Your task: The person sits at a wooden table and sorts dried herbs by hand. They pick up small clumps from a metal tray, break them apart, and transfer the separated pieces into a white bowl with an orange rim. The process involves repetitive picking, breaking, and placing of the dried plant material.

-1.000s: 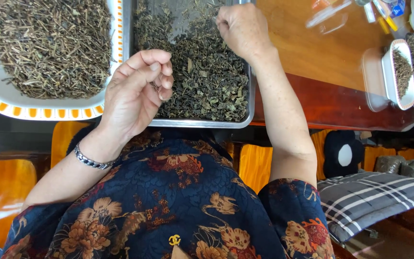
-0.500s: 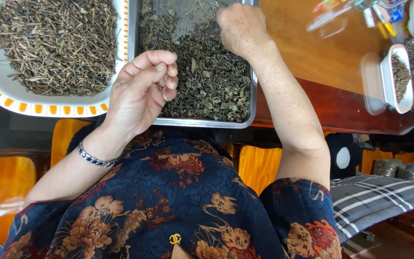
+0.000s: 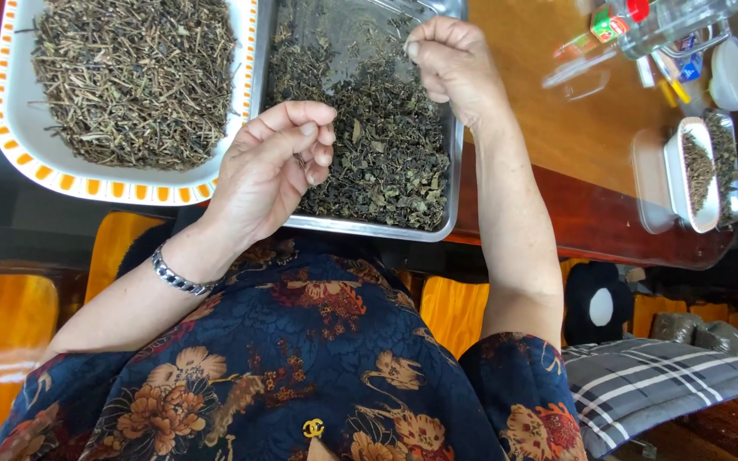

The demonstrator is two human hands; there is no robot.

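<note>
A metal tray (image 3: 450, 224) at the table's near edge holds a heap of dark dried leaves (image 3: 377, 145). My left hand (image 3: 268, 167) hovers over the tray's left rim, fingers curled inward around a few small stems. My right hand (image 3: 453, 64) is over the far part of the tray, thumb and fingers pinched together on a tiny bit of leaf. To the left stands a white dish with an orange-patterned rim (image 3: 70, 181), filled with thin dry stems (image 3: 130, 77).
On the wooden table (image 3: 574, 128) at the right stand a small white container of dried leaves (image 3: 695, 175), a clear lid and glassware (image 3: 685, 26). A grey plaid cushion (image 3: 659, 384) lies at the lower right; orange seat cushions are below.
The view has shifted slightly. My right hand has lifted a little off the leaves, pinching. My left hand stays curled by the tray's left rim.
</note>
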